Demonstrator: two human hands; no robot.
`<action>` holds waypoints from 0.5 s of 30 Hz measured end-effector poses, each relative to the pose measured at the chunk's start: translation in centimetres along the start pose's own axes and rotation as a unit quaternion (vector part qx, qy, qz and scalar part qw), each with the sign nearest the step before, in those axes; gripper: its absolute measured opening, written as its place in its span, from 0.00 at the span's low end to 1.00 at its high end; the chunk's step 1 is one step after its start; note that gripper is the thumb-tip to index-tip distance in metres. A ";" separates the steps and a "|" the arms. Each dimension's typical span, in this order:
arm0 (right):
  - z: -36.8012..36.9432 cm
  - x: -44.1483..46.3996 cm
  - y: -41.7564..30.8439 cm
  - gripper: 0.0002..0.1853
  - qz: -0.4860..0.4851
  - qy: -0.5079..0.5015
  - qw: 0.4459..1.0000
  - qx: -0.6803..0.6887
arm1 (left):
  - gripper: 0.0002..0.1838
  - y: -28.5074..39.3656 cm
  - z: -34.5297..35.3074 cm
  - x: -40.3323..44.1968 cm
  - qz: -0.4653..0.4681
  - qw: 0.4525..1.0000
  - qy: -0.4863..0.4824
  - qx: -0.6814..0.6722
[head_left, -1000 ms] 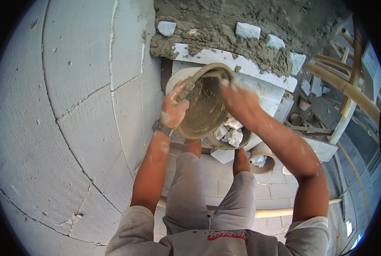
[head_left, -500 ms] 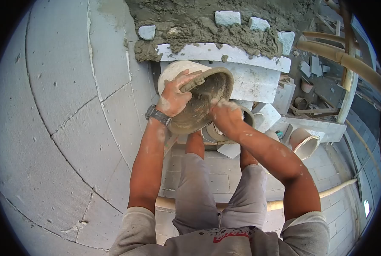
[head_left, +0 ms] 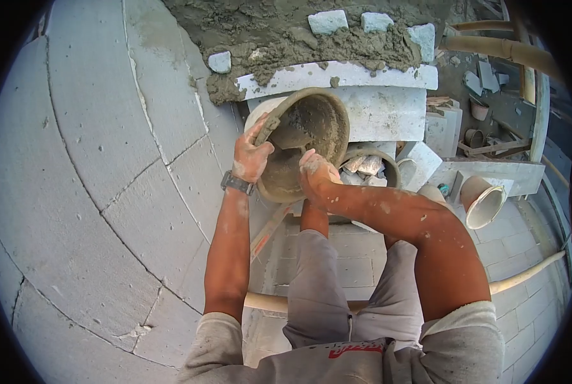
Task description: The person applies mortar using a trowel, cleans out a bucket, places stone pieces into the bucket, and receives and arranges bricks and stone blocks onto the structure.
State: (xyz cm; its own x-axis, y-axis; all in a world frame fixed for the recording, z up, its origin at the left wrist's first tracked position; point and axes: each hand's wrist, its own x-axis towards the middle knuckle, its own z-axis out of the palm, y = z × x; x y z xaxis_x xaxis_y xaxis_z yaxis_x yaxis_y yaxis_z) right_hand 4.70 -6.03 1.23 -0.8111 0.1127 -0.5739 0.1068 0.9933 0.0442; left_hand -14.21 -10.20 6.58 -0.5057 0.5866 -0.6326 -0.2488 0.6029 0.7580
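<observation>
A tilted bucket with wet mortar coating its inside hangs in front of me, its mouth facing me. My left hand grips the left rim, with a watch on that wrist. At the lower right of the mouth, my right hand is closed round something, perhaps the handle of a tool whose dark flat part shows inside the bucket. Just right of it, a second bucket holds broken white pieces.
Wet mortar with white block pieces lies on a ledge ahead. A block wall rises at left. Another bucket lies at right, near bamboo poles. A pole crosses behind my legs.
My right hand has moved from the bucket's upper right rim down to the lower part of its mouth. The view has shifted, showing more of the right side.
</observation>
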 end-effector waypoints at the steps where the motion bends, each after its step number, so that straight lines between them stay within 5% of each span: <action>1: -0.8 0.4 2.7 0.18 -0.081 -0.034 0.993 0.074 | 0.37 0.2 0.2 -0.3 -0.013 0.999 0.010 -0.029; 2: -2.0 1.0 5.1 0.15 -0.158 -0.068 0.974 0.150 | 0.37 0.5 0.3 -0.4 -0.027 0.998 0.015 -0.055; 5: -4.8 3.0 9.8 0.09 -0.093 -0.020 0.944 0.316 | 0.39 -0.3 0.4 0.2 0.002 0.999 0.015 -0.042; 8: -8.2 4.9 8.6 0.11 -0.063 -0.013 0.979 0.196 | 0.38 0.1 0.1 0.4 -0.034 0.997 -0.002 -0.067; 11: -2.2 2.3 1.9 0.09 -0.091 0.081 0.975 0.186 | 0.37 -0.8 0.1 0.1 -0.017 0.999 -0.005 -0.031; 15: -1.4 -0.7 -0.5 0.11 0.006 0.003 0.991 0.135 | 0.36 -0.9 0.6 -1.5 -0.017 0.999 0.019 -0.048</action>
State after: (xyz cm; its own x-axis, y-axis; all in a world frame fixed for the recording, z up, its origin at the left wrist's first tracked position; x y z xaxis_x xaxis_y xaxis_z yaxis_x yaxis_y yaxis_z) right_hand 4.44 -6.53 2.74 -0.8119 0.1254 -0.5702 0.2658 0.9489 -0.1699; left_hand -12.74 -11.30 6.81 -0.5263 0.5449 -0.6527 -0.3438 0.5657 0.7495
